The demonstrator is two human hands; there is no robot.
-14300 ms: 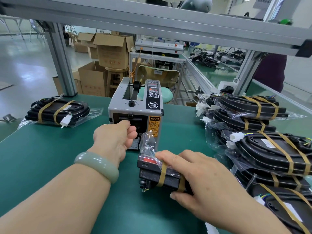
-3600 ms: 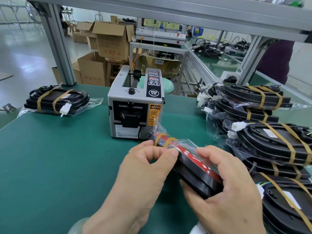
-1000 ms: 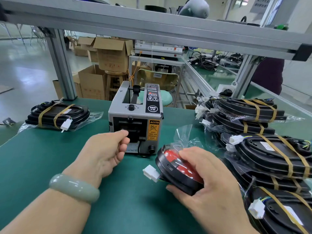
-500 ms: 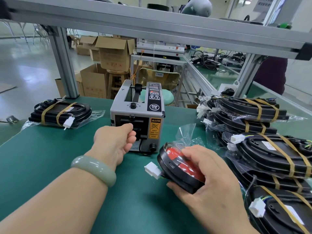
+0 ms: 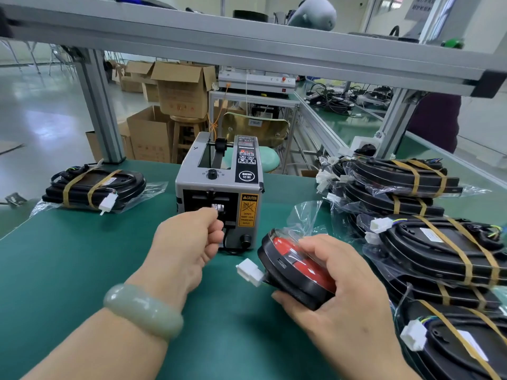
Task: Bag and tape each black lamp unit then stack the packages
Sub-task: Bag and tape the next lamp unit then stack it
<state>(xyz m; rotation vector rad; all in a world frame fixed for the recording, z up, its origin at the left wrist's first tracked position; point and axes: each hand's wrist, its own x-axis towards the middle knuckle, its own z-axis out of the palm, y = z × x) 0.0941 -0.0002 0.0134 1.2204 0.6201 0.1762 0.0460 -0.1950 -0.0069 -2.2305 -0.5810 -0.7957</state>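
- L hand (image 5: 189,242): fingers curled, tips at the outlet of the tape dispenser (image 5: 219,196). Pale tape end (image 5: 218,209), prob., sits just past the forefinger tip. Can't tell if it is pinched yet.
- R hand (image 5: 343,292): wrapped round the lamp unit (image 5: 290,272), thumb on top by the red lens, fingers under. Unit tilted, inside clear bag (image 5: 307,215); loose bag mouth stands up beyond the R fingertips.
- White connector (image 5: 251,271) pokes out of the unit toward L hand, between the two hands.
- Step (judged): draw one strip to close the bag.
- Do it well: pinch only the strip's free edge w/ thumb + forefinger, then pull straight back toward the L wrist, not sideways. Stay outside the slot, per the caution label.
- R thumb should press the bag slack flat to the unit so the fold holds until the tape lands.
- Risk: strip curling onto itself or grabbing the connector wires.
- Taped packages (image 5: 439,242) lie stacked just outboard of R hand; likely drop spot.
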